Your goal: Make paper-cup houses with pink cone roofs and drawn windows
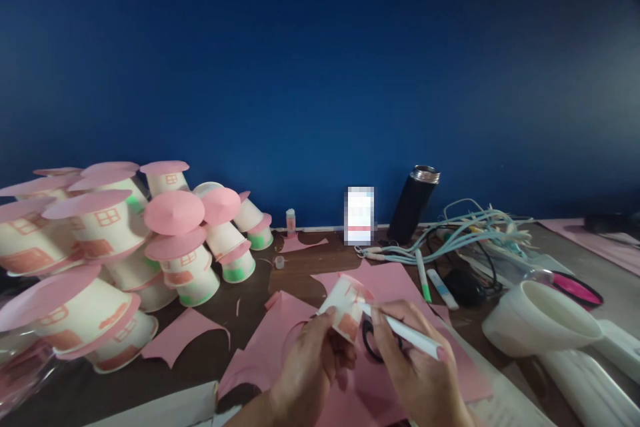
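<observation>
While the cup [342, 300] is pinched in the left grip [311, 355] near the worktop [300, 275] front edge, a marker [414, 336] is pinched in the right grip [417, 363].

The paper cup [344, 300] in the left fingers [320, 333] is creamy white, with reddish-pink patches drawn on it. The marker [417, 338] in the right fingers [384, 337] has a white body and a pinkish end. Under the fingers, the paper sheets [390, 280] are plain pink, upon the dark brown worktop [300, 267]. To the left of the fingers, the stacked cups [95, 233] are creamy white with reddish window grids and some green patches; their cone roofs [175, 211] are pink. Beyond the fingers, the wall [300, 80] is deep blue.
</observation>
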Available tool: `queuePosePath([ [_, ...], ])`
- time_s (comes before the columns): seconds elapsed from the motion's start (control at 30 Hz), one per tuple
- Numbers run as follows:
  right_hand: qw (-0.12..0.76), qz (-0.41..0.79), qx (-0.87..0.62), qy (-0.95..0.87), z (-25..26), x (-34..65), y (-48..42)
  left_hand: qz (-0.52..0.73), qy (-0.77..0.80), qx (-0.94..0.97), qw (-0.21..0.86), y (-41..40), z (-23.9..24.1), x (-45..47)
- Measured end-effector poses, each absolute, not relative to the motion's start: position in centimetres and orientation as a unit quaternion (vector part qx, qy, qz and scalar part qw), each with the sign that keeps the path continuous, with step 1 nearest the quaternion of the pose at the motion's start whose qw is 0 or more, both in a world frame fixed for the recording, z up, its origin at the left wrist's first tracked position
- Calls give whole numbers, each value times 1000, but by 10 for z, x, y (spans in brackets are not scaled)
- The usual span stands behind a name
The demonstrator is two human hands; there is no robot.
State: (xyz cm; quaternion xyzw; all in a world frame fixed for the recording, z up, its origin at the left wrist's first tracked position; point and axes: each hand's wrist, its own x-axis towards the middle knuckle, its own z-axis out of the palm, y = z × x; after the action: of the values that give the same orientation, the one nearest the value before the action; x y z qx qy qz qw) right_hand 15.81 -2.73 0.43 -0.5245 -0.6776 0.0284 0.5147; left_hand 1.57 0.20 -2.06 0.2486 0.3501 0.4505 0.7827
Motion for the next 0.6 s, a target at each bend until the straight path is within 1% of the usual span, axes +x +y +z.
queuePosePath([
  [0.23, 522, 33, -525, -672, 5, 159, -28, 448, 349, 248, 785, 2, -20, 17],
  [0.4, 537, 7, -526, -659, 10, 161, -30, 486, 325, 226, 779, 1, -15, 17],
  [0.6, 537, 8, -520, -664, 12, 161, -30, 491, 313, 232, 779, 2, -16, 17],
])
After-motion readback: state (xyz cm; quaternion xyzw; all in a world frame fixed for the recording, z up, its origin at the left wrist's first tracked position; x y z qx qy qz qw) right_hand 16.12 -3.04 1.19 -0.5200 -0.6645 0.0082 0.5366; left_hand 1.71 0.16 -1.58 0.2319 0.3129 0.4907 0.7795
